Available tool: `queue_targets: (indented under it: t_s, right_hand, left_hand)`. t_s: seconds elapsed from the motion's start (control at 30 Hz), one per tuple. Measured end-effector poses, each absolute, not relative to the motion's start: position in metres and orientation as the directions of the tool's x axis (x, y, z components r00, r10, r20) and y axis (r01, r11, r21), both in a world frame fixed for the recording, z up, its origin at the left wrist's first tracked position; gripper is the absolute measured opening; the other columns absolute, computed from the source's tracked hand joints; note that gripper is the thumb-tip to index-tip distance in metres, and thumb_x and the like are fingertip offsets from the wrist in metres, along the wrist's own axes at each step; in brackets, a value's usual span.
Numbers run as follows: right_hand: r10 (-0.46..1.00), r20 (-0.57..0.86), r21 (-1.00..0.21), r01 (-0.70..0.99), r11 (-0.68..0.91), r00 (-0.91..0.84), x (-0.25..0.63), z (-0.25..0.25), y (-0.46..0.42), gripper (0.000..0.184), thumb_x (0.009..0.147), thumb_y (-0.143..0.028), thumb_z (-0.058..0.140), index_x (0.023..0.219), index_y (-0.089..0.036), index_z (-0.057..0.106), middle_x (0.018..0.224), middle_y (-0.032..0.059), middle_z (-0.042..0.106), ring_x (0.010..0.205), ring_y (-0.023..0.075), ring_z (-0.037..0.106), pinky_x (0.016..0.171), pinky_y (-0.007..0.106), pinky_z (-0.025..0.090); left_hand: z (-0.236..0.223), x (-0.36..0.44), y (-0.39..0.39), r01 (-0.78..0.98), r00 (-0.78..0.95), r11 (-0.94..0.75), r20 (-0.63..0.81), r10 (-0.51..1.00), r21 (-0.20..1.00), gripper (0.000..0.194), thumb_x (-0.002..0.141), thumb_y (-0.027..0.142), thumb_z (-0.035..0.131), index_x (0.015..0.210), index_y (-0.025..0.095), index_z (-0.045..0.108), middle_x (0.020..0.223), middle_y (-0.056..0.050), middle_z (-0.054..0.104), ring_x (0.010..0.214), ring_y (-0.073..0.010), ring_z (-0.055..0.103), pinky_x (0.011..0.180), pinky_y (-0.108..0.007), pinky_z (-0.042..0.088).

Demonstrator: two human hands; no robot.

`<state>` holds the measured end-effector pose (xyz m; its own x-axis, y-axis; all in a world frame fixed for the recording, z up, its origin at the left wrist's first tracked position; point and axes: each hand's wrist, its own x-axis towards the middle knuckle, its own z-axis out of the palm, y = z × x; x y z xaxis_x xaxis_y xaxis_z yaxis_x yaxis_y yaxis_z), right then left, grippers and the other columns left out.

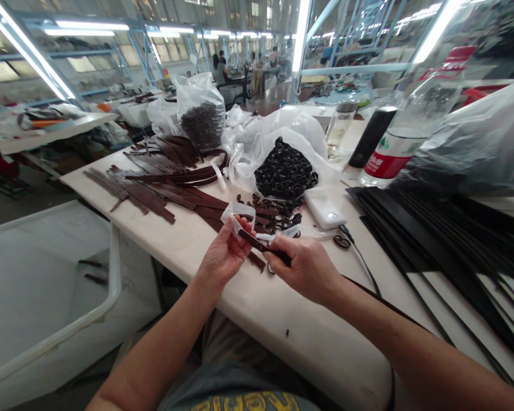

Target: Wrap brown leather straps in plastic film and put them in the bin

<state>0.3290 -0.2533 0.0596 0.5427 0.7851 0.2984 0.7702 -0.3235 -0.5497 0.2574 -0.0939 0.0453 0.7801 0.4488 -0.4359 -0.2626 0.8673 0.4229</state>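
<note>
Through my feed, the dark strip (pixel 252 241) slants above the counter (pixel 317 319), its long axis running from the left hand (pixel 225 257), half-curled, pinch unclear to me, toward the right hand (pixel 304 265), fingers clenched around it.

2 bare hands (pixel 228 251) close together

Close head-worn view, forward and down over the table (pixel 180 242)

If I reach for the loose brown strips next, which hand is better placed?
Probably your left hand: it sits nearer most of the loose strips, while your right hand is farther off and closed around the held strip.
</note>
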Motion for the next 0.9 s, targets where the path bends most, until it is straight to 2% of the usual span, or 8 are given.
queue_targets:
  t_s: [0.23,0.43,0.5,0.63,0.7,0.77,0.83,0.9]
  right_hand:
    - [0.805,0.272,-0.488,0.797,-0.356,0.526,0.331,0.056,-0.252,0.022,0.085,-0.031,0.056,0.067,-0.020,0.054,0.061,-0.0004,0.061,0.054,0.0121,0.048,0.054,0.025,0.024]
    - [0.783,0.292,-0.533,0.773,-0.344,0.550,0.331,0.057,-0.252,0.022,0.088,-0.032,0.055,0.071,-0.019,0.057,0.064,0.0009,0.063,0.056,0.0129,0.052,0.055,0.025,0.028]
    - [0.782,0.283,-0.568,0.754,-0.329,0.555,0.334,0.061,-0.254,0.020,0.089,-0.032,0.054,0.076,-0.019,0.060,0.069,0.0021,0.066,0.060,0.0137,0.054,0.057,0.024,0.031]
    - [0.873,0.079,-0.654,0.686,-0.319,0.481,0.351,0.075,-0.261,0.016,0.087,-0.034,0.058,0.084,-0.019,0.064,0.071,0.0011,0.068,0.061,0.0139,0.058,0.055,0.023,0.034]
    - [0.905,-0.079,-0.701,0.623,-0.348,0.417,0.358,0.082,-0.264,0.019,0.089,-0.033,0.054,0.080,-0.019,0.064,0.067,0.0000,0.067,0.058,0.0130,0.059,0.053,0.022,0.036]
    - [0.897,-0.148,-0.719,0.577,-0.388,0.417,0.360,0.084,-0.264,0.030,0.093,-0.031,0.046,0.069,-0.018,0.061,0.061,-0.0002,0.066,0.054,0.0117,0.059,0.053,0.021,0.038]
    - [0.879,-0.107,-0.723,0.571,-0.389,0.464,0.357,0.083,-0.262,0.036,0.095,-0.031,0.043,0.064,-0.018,0.058,0.057,-0.0003,0.064,0.051,0.0106,0.057,0.053,0.020,0.038]
    - [0.876,-0.016,-0.732,0.592,-0.338,0.482,0.351,0.080,-0.260,0.034,0.096,-0.033,0.043,0.071,-0.018,0.061,0.057,-0.0013,0.064,0.050,0.0100,0.056,0.052,0.020,0.037]
  left_hand:
    - [0.046,0.258,-0.094,-0.249,0.781,0.872,-0.445,0.438,0.422,0.024,0.096,0.021,0.051,0.079,0.015,0.068,0.077,-0.002,0.074,0.069,-0.0122,0.071,0.073,-0.028,0.058]
    - [0.026,0.252,-0.117,-0.169,0.853,0.812,-0.331,0.404,0.558,0.006,0.082,0.020,0.071,0.082,0.014,0.070,0.083,-0.004,0.076,0.076,-0.0149,0.072,0.071,-0.025,0.058]
    - [0.023,0.253,-0.123,-0.162,0.884,0.783,-0.263,0.385,0.601,0.011,0.076,0.020,0.077,0.083,0.013,0.071,0.084,-0.005,0.076,0.076,-0.0147,0.071,0.071,-0.023,0.057]
    - [0.034,0.262,-0.103,-0.254,0.867,0.735,-0.188,0.461,0.629,0.012,0.077,0.021,0.076,0.083,0.012,0.072,0.082,-0.005,0.075,0.077,-0.0139,0.071,0.074,-0.023,0.057]
    - [0.043,0.267,-0.086,-0.335,0.815,0.708,-0.185,0.549,0.622,0.008,0.080,0.021,0.073,0.082,0.014,0.071,0.081,-0.003,0.075,0.077,-0.0127,0.071,0.075,-0.023,0.056]
    - [0.046,0.269,-0.081,-0.382,0.778,0.671,-0.170,0.604,0.635,0.008,0.078,0.022,0.074,0.080,0.015,0.071,0.081,-0.002,0.075,0.077,-0.0122,0.070,0.075,-0.023,0.056]
    - [0.042,0.267,-0.091,-0.354,0.802,0.640,-0.130,0.582,0.683,0.014,0.073,0.024,0.079,0.079,0.014,0.071,0.081,-0.003,0.075,0.077,-0.0136,0.070,0.074,-0.024,0.055]
    - [0.035,0.262,-0.112,-0.262,0.873,0.617,-0.090,0.479,0.742,0.020,0.070,0.028,0.081,0.081,0.012,0.073,0.080,-0.006,0.075,0.076,-0.0170,0.070,0.071,-0.025,0.055]
